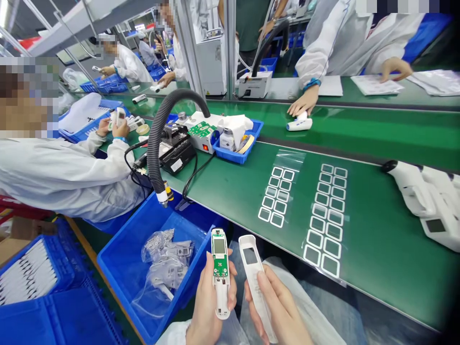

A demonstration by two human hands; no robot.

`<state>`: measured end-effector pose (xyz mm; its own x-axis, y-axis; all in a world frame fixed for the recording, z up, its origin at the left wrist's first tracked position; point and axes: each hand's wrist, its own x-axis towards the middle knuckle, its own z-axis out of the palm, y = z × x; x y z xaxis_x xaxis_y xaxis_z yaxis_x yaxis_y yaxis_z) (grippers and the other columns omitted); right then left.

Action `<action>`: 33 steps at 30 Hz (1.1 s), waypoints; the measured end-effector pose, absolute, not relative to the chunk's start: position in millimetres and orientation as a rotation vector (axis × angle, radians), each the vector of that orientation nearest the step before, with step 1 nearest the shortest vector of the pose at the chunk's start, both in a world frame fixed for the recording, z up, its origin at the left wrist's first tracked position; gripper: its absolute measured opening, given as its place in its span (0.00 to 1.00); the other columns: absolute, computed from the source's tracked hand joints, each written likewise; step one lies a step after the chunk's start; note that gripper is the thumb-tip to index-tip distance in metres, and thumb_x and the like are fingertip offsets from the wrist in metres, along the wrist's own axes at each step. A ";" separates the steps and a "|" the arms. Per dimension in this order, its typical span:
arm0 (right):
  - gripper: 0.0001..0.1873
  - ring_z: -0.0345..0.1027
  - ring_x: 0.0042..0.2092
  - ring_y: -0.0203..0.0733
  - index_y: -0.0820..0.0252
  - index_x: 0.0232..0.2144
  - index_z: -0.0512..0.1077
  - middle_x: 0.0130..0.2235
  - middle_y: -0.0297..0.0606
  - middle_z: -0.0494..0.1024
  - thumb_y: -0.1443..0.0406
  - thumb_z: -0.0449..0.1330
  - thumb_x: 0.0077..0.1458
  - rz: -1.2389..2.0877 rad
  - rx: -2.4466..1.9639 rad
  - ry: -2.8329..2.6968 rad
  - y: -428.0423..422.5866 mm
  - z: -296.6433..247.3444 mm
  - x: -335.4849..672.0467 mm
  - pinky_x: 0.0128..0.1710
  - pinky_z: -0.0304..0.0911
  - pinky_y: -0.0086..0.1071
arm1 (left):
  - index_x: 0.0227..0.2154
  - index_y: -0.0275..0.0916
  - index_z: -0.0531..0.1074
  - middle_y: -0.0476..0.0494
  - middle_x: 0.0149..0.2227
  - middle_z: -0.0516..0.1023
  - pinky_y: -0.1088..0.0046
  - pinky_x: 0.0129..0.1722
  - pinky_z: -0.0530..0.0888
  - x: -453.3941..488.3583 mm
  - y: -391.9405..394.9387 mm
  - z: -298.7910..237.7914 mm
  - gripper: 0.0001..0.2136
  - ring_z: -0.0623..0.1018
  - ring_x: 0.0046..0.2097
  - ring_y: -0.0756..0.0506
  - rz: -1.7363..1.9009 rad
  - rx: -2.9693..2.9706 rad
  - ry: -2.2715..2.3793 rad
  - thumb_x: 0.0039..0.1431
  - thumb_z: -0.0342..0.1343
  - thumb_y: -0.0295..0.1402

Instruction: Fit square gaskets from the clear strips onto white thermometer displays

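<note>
My left hand (206, 302) is closed around an opened thermometer body (220, 268), which stands roughly upright. Its green circuit board and small grey screen face me. Beside it, my right hand (278, 302) grips a white cover (253, 268) with a rectangular window near its top. The two parts are apart, with a narrow gap between them. Both hands are in front of the bench edge, over my lap. On the green bench ahead lie two clear sheets of white square frames, a nearer sheet (325, 220) and a shorter sheet (276, 196).
A blue bin (122, 268) with bagged parts stands at lower left. Above it hangs a black fume hose (154, 143). A small blue tray (235, 155) holds a bottle and tissue. Assembled white thermometers (424, 196) lie at right. Co-workers sit at left and across the bench.
</note>
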<state>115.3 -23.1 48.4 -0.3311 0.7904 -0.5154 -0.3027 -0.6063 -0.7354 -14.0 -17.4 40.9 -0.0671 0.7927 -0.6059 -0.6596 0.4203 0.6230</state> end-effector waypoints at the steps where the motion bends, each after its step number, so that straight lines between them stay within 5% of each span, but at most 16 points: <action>1: 0.26 0.50 0.13 0.28 0.57 0.29 0.66 0.13 0.25 0.62 0.42 0.51 0.60 1.990 -1.184 -0.683 -23.5 48.5 115.0 0.12 0.45 0.22 | 0.49 0.34 0.69 0.44 0.31 0.74 0.81 0.12 0.58 -13.5 -17.4 40.8 0.25 0.63 0.16 0.55 1.196 0.141 1.105 0.64 0.48 0.53; 6: 0.29 0.50 0.14 0.29 0.61 0.29 0.70 0.14 0.30 0.66 0.42 0.50 0.61 1.927 -1.193 -0.504 -23.4 48.1 118.1 0.14 0.45 0.24 | 0.49 0.34 0.69 0.46 0.29 0.73 0.81 0.11 0.57 -11.6 -17.5 43.4 0.25 0.63 0.16 0.55 1.157 0.078 1.057 0.64 0.48 0.52; 10: 0.24 0.57 0.19 0.32 0.63 0.40 0.74 0.22 0.34 0.73 0.47 0.59 0.58 1.891 -1.153 -0.297 -18.7 47.3 128.5 0.18 0.55 0.26 | 0.48 0.34 0.70 0.45 0.30 0.73 0.81 0.12 0.57 -9.8 -17.6 46.5 0.24 0.63 0.16 0.55 1.140 0.060 1.005 0.64 0.48 0.52; 15: 0.26 0.70 0.34 0.44 0.59 0.45 0.78 0.34 0.40 0.78 0.47 0.64 0.52 1.911 -1.121 -0.161 -18.8 45.5 144.4 0.38 0.71 0.36 | 0.47 0.34 0.70 0.44 0.32 0.74 0.80 0.13 0.60 -7.7 -16.9 47.8 0.23 0.64 0.17 0.55 1.121 0.020 0.963 0.65 0.47 0.51; 22: 0.28 0.67 0.54 0.56 0.55 0.49 0.78 0.48 0.45 0.79 0.46 0.65 0.50 1.977 -1.137 -0.181 -28.1 40.5 158.9 0.55 0.64 0.45 | 0.45 0.33 0.72 0.44 0.32 0.74 0.80 0.13 0.62 -6.1 -18.1 47.1 0.23 0.66 0.18 0.54 1.096 0.000 0.867 0.65 0.47 0.50; 33: 0.22 0.69 0.55 0.59 0.49 0.46 0.79 0.50 0.45 0.79 0.51 0.69 0.48 2.066 -1.058 -0.249 -21.9 48.0 153.5 0.57 0.60 0.51 | 0.48 0.33 0.73 0.43 0.33 0.75 0.79 0.13 0.63 -1.6 -16.9 40.9 0.24 0.67 0.19 0.53 1.129 0.051 0.826 0.64 0.49 0.50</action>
<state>153.5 -21.9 48.0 -0.3439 0.7212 -0.6014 -0.5579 -0.6721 -0.4869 -1.6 -16.9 40.9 0.1717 0.8125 -0.5572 -0.7768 0.4595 0.4307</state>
